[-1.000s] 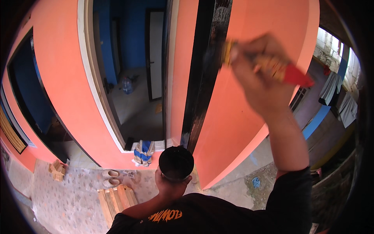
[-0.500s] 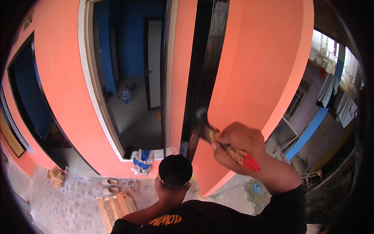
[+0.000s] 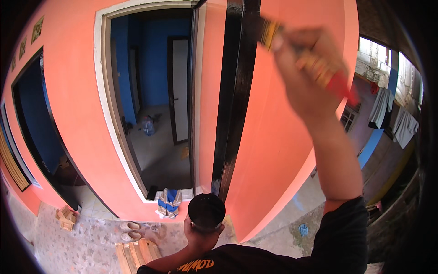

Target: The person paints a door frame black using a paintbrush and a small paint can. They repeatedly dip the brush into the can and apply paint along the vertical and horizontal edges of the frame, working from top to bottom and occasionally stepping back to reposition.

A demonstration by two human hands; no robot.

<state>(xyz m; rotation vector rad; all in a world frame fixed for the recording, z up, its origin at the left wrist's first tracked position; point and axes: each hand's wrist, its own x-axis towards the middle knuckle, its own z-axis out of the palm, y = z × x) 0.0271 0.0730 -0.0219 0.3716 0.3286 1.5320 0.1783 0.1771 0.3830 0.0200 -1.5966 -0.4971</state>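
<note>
In the upper right, the right hand (image 3: 306, 75) pinches a paintbrush (image 3: 270, 33) firmly; at lower centre, the left hand (image 3: 199, 237) clasps a round dark container (image 3: 206, 212) by its sides.

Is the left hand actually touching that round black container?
Touching: the head view shows the left hand cupped around the black container, digits against its sides.

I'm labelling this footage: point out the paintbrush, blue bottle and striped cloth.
Paintbrush (image 3: 269, 34), head view: its yellow band.
Blue bottle (image 3: 148, 126), head view: its body's middle.
Striped cloth (image 3: 169, 201), head view: its blue stripe.
</note>
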